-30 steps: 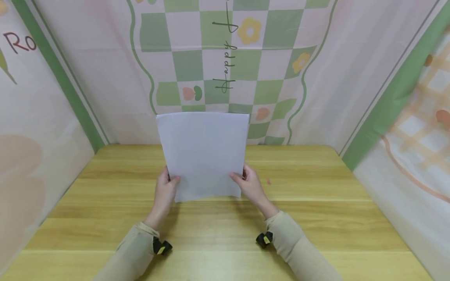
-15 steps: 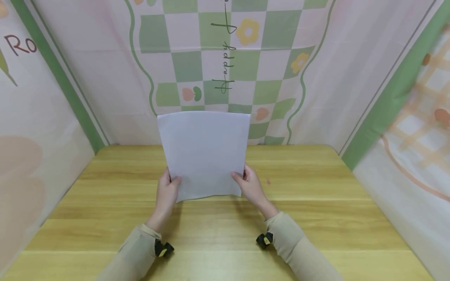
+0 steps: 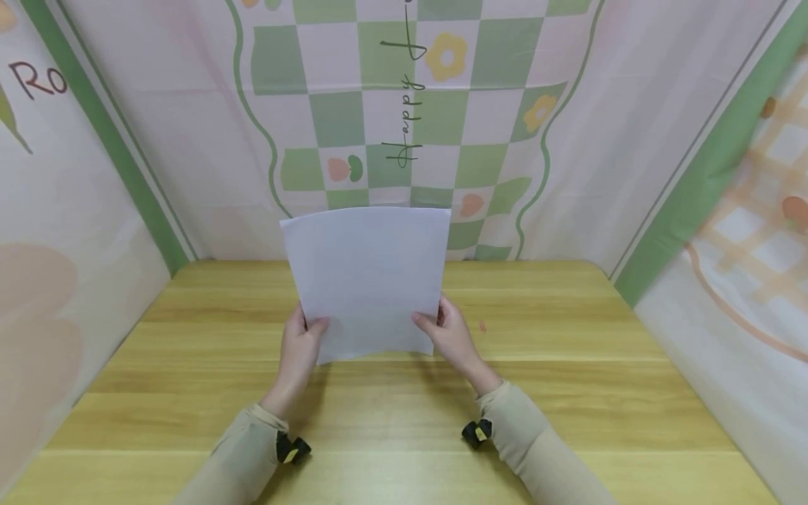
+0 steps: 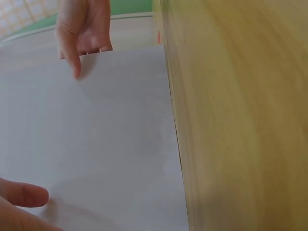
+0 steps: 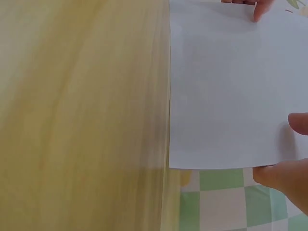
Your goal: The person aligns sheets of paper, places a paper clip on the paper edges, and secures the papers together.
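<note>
At eight o'clock of plain white rectangular paper (image 3: 367, 280), left hand (image 3: 299, 349) pinches side edge; paper tilted over yellow wood-grain bench (image 3: 568, 393); right hand (image 3: 453, 340) pinches at four o'clock. Even thumb pressure should limit bowing. Side room towards nine, three; bench's far edge, green-white checked fabric wall (image 3: 435, 118) at twelve.

Middle: white paper (image 3: 369, 277), raised between left grip (image 3: 299, 347) and right grip (image 3: 453, 338), blocks the straight way back.
Near side: room between the 2 sleeves (image 3: 543, 445) up to the paper, narrowed by 2 black wrist devices (image 3: 293, 449).
Counter (image 3: 587, 351) flanks: passable on both outer sides, as far as the side curtains (image 3: 82, 203).
Far edge: checked cloth (image 3: 492, 119) shuts off the back.
Under paper: gap cannot be told.
</note>
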Motion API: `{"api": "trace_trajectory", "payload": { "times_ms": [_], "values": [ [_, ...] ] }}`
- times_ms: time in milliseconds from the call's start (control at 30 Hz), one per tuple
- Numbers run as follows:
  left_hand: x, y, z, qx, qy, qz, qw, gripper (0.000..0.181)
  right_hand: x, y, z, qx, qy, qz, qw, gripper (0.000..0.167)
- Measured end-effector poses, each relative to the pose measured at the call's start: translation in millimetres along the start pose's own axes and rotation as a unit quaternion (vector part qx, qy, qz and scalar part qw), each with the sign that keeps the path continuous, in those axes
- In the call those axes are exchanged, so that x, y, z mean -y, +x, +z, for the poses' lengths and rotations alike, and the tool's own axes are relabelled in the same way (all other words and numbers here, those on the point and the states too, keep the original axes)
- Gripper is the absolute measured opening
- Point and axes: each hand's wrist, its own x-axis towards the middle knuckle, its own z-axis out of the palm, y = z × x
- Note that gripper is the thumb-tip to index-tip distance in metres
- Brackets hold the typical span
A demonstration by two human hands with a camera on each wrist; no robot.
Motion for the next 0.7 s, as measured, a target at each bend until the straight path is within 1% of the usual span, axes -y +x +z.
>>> {"api": "trace_trajectory", "payload": {
  "times_ms": [200, 333, 500, 700],
  "values": [
    [3.3, 0.9, 0.1, -0.004, 0.01, -0.012, 0.9999, 0.034, -3.2, 0.4, -2.1, -0.002, -0.01, 0.009, 0.9999, 0.046],
    [4.3, 0.4, 0.3, 0.001, 0.016, -0.018, 0.9997, 0.036, -5.0, 1.0, -3.1, 0.0, -0.022, 0.016, 0.9996, 0.046],
    [5.3, 0.8, -0.1, 0.014, 0.014, -0.027, 0.9995, 0.039, -6.6, 0.4, -4.3, 0.007, -0.062, 0.029, 0.9976, 0.041],
    [5.4, -0.1, -1.6, 0.029, 0.019, -0.036, 0.9988, 0.043, -7.4, -1.2, -6.3, 0.017, -0.124, 0.04, 0.9913, 0.034]
  ]
}}
